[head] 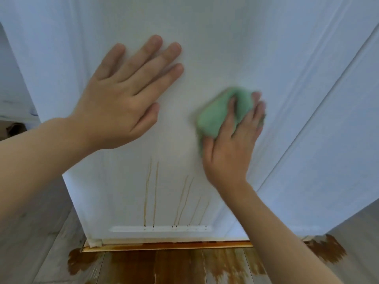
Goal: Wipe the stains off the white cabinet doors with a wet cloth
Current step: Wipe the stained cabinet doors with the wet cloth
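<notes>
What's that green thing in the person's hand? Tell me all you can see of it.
The green cloth is a pale mint pad, soft-looking and bunched into a rounded lump, slightly blurred. The right hand presses it flat against the white cabinet door, fingers spread over its right side. It sits above the brown drip streaks. Whether it is wet cannot be seen.

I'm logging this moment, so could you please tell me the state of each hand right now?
Left hand: open, flat against the door, holding nothing.
Right hand: closed on the green cloth, pressing it to the door.
</notes>
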Available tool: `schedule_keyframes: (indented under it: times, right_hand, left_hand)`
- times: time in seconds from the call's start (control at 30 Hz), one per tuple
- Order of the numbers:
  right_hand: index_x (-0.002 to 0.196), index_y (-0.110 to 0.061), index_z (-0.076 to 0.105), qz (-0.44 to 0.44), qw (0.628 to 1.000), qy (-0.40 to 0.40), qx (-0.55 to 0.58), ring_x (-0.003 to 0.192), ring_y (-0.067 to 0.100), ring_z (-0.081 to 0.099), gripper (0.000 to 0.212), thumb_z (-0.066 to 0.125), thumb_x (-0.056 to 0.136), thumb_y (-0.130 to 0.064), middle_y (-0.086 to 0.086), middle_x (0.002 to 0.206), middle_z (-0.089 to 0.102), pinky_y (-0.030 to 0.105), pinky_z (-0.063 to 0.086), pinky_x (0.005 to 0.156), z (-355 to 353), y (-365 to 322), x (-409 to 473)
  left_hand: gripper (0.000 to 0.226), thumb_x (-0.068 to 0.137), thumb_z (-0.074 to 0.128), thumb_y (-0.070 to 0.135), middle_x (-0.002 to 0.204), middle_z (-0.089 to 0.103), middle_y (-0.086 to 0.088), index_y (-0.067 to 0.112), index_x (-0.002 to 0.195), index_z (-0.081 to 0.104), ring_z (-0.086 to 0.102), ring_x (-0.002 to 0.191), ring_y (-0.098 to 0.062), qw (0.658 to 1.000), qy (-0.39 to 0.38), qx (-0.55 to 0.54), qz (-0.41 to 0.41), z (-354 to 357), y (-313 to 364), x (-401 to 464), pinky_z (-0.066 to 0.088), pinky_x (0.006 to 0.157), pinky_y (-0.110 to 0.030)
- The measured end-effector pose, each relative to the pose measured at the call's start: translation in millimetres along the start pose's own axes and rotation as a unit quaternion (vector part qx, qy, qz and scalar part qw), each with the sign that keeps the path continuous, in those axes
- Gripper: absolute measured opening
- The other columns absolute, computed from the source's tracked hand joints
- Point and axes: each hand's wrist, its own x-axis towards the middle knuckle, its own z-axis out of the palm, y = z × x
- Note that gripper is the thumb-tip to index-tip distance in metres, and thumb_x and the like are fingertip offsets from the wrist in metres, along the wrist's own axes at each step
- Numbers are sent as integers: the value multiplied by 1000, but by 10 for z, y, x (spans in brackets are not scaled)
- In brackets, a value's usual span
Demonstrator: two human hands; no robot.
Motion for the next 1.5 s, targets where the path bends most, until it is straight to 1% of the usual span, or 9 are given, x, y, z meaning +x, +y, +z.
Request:
schedule_keyframes:
  times: [0.1, 0.2, 0.33, 0.6, 0.7, 0.87, 1.0, 1.3, 1.5]
  right_hand:
    - [151, -21, 1, -173, 975, -121, -71, 143, 31, -16, 62, 24, 98, -43, 13, 156, -19, 42, -4, 115, 210, 158, -787]
    - [134, -26, 36, -291, 925, -209, -123, 145, 24, -10, 46, 38, 89, -36, 4, 158, -15, 40, 4, 114, 274, 363, -1308]
    - [132, -29, 35, -384, 886, -221, -138, 146, 18, -5, 58, 47, 77, -15, -2, 158, 6, 37, -6, 117, 46, 481, -993]
    - [146, -11, 23, -46, 998, 45, -3, 139, 42, 10, 57, 42, 93, -22, 32, 149, 20, 44, 4, 115, -44, -300, 431]
    - [148, -17, 16, -92, 995, 16, -27, 143, 36, -1, 59, 38, 95, -35, 22, 156, 3, 43, -2, 115, 248, -388, -81]
    - [143, -22, 28, -445, 873, -153, -129, 146, 22, -7, 57, 39, 87, -21, 4, 159, -8, 38, -8, 117, 480, -89, -989]
    - [140, -22, 36, -564, 788, -211, -127, 146, 20, -2, 56, 30, 85, -12, -2, 158, 6, 36, -6, 117, 291, 6, -644]
    - [147, -21, 25, -150, 987, 30, -42, 141, 34, 13, 52, 34, 99, -38, 21, 151, 25, 48, 11, 113, 260, -485, 47]
    - [141, -23, 33, -387, 908, -111, -117, 146, 22, -3, 54, 47, 89, -30, 3, 159, -4, 42, 3, 114, 630, -313, -1049]
  left_hand:
    - [56, 93, 34, 22, 153, 21, -6, 12, 147, 23, 15, 142, -24, 1000, 11, 5, -8, 83, 5, -19, 4, 112, -40]
    - [56, 93, 34, 24, 153, 22, -5, 12, 147, 24, 17, 142, -24, 1000, 18, 8, -16, 88, 12, -15, 6, 111, -41]
    - [57, 92, 35, 24, 153, 22, -4, 14, 147, 24, 17, 141, -23, 1000, -15, -14, -22, -8, 8, -5, 4, 111, -40]
    - [54, 91, 38, 18, 151, 25, -8, 9, 144, 32, 20, 141, -25, 996, -15, -62, -70, -80, 46, -232, 14, 110, -49]
    - [54, 93, 37, 17, 151, 23, -8, 8, 145, 28, 17, 141, -27, 996, -5, -60, -70, 27, 58, -342, 9, 111, -47]
    - [55, 90, 37, 14, 150, 29, -11, 7, 144, 27, 16, 140, -28, 994, 3, -72, -87, 101, 78, -341, 4, 110, -46]
    - [58, 88, 40, 12, 151, 29, -9, 9, 144, 29, 18, 141, -25, 992, -9, -86, -88, 26, 79, -341, 8, 111, -46]
    - [49, 94, 30, 14, 149, 31, -14, 3, 142, 31, 22, 139, -29, 985, 2, -137, -102, 39, 79, -431, 12, 112, -45]
    - [52, 89, 39, 10, 145, 36, -19, -1, 140, 33, 27, 136, -33, 993, 20, -78, -87, 131, 105, -417, 15, 109, -47]
